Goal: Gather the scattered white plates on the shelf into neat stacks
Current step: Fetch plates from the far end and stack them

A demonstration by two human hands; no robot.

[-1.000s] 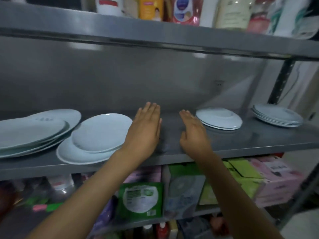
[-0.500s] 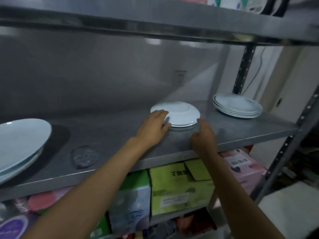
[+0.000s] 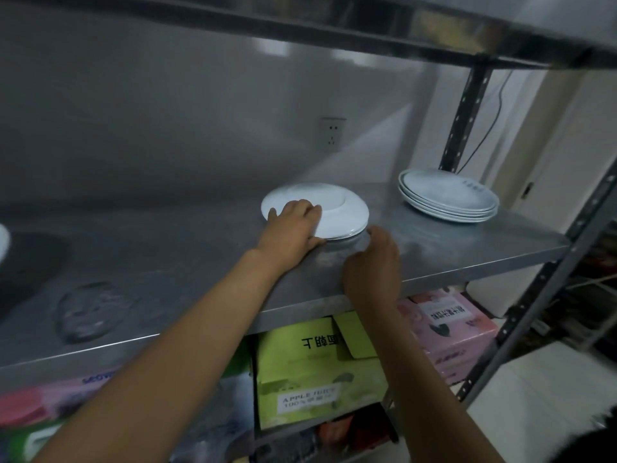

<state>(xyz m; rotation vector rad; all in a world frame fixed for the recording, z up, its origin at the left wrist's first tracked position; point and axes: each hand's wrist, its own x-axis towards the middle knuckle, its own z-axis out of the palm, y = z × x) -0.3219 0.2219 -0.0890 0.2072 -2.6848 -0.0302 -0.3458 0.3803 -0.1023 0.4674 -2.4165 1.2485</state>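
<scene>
A small pile of upturned white plates [image 3: 337, 208] lies in the middle of the steel shelf [image 3: 200, 262]. My left hand [image 3: 292, 225] rests on the pile's left rim, fingers curled over the top and thumb at the near edge. Just right of the pile's near edge, my right hand [image 3: 374, 262] has its fingertips close to the rim, holding nothing. Further right stands a neat stack of white plates [image 3: 449, 195]. At the far left edge a sliver of another white plate [image 3: 2, 243] shows.
A dark upright post [image 3: 464, 115] stands behind the right stack, and a slotted grey post [image 3: 547, 295] marks the shelf's front right corner. Green [image 3: 300, 369] and pink [image 3: 447, 329] boxes fill the shelf below. Another steel shelf [image 3: 334, 25] hangs overhead.
My view has swung right, so the left plates have slid out of sight. Both hands travelled right to the middle pile; my left hand now lies over its rim, my right beside it.
</scene>
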